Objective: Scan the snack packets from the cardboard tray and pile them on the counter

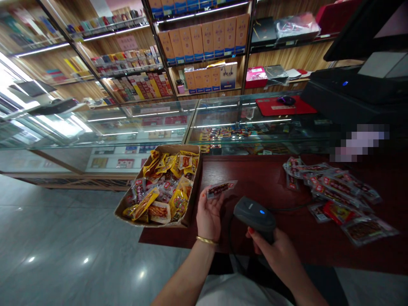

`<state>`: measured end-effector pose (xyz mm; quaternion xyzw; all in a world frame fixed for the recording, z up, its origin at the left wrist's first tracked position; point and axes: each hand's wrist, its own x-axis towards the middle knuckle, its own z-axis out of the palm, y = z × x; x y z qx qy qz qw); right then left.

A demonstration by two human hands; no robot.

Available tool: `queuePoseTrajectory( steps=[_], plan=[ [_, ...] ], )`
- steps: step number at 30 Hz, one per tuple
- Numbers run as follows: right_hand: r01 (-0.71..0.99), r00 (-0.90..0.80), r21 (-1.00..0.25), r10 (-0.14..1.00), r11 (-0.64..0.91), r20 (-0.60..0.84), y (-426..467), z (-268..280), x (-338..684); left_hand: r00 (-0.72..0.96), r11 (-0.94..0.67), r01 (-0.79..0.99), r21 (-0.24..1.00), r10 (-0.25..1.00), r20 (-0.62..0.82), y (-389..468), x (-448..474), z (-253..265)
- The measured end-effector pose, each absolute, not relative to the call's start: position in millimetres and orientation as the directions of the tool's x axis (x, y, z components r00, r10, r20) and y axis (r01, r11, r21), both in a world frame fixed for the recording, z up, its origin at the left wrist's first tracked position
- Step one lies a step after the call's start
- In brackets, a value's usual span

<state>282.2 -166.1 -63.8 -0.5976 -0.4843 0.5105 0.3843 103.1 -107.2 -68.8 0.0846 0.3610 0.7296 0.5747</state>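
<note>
My left hand point(208, 214), a gold bangle at its wrist, holds a small clear snack packet point(222, 188) above the dark red table point(223, 168). In my right hand point(274, 246) is a grey barcode scanner point(253, 214), gripped by its handle, with a blue light lit on top. Its head points left, towards the packet, and the two stay apart. To the left of my left hand stands a cardboard box point(196, 178) full of yellow and clear snack packets. A loose pile of similar snack packets point(338, 187) lies on the table at the right.
Glass display counters point(153, 112) run behind the table. A mouse point(286, 100) rests on a red mat point(267, 106); a dark machine point(350, 97) stands at the right. The scanner's cable trails over the table. Shelves with boxed goods point(204, 40) line the wall.
</note>
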Motion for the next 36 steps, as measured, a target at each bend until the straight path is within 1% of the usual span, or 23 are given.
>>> queuePoseTrajectory(
  steps=[4,7,9,15,20,23,25,27,29,32,34,36],
  plan=[
    [0.202,-0.001,-0.949,0.969,-0.242,-0.247,-167.2,-62.7,280.9,-0.313,-0.088,-0.782,0.617,0.911,-0.267,-107.2,103.2,-72.5],
    [0.212,0.027,-0.950,0.973,-0.230,-0.230,-167.7,-63.9,280.3,-0.348,-0.105,-0.787,0.609,0.890,-0.296,-105.7,103.6,-72.8],
    [0.228,0.017,-0.947,0.973,-0.226,-0.229,-167.4,-65.9,281.3,-0.366,-0.116,-0.786,0.607,0.878,-0.307,-104.8,103.5,-72.6],
    [0.243,-0.055,-0.949,0.974,-0.202,-0.221,-166.1,-72.5,286.2,-0.338,-0.146,-0.767,0.625,0.919,-0.201,-106.7,101.3,-73.3],
    [0.241,-0.054,-0.947,0.971,-0.214,-0.233,-167.7,-71.5,284.6,-0.328,-0.132,-0.776,0.616,0.920,-0.216,-106.4,102.9,-72.4],
    [0.218,-0.024,-0.952,0.974,-0.214,-0.225,-167.7,-67.1,284.9,-0.309,-0.070,-0.782,0.619,0.907,-0.287,-100.9,105.9,-72.4],
    [0.185,0.023,-0.957,0.975,-0.222,-0.222,-166.8,-65.2,287.9,-0.297,0.003,-0.772,0.635,0.882,-0.366,-93.8,109.4,-72.7],
    [0.149,0.087,-0.961,0.971,-0.233,-0.222,-166.0,-65.9,293.9,-0.274,0.069,-0.757,0.650,0.869,-0.411,-83.7,116.3,-71.9],
    [0.112,0.147,-0.963,0.962,-0.246,-0.229,-166.3,-68.8,302.5,-0.219,0.109,-0.739,0.664,0.894,-0.391,-70.8,129.4,-68.8],
    [0.065,0.234,-0.964,0.944,-0.256,-0.235,-169.0,-72.8,316.3,-0.073,0.179,-0.709,0.682,0.943,-0.324,-45.4,164.7,-60.5],
    [0.033,0.287,-0.967,0.929,-0.253,-0.233,-171.4,-72.9,324.1,0.013,0.258,-0.674,0.692,0.941,-0.338,-23.4,197.6,-54.9],
    [0.003,0.320,-0.970,0.919,-0.244,-0.231,-173.6,-71.2,330.4,0.064,0.326,-0.632,0.703,0.926,-0.372,1.5,234.3,-50.6]
  ],
)
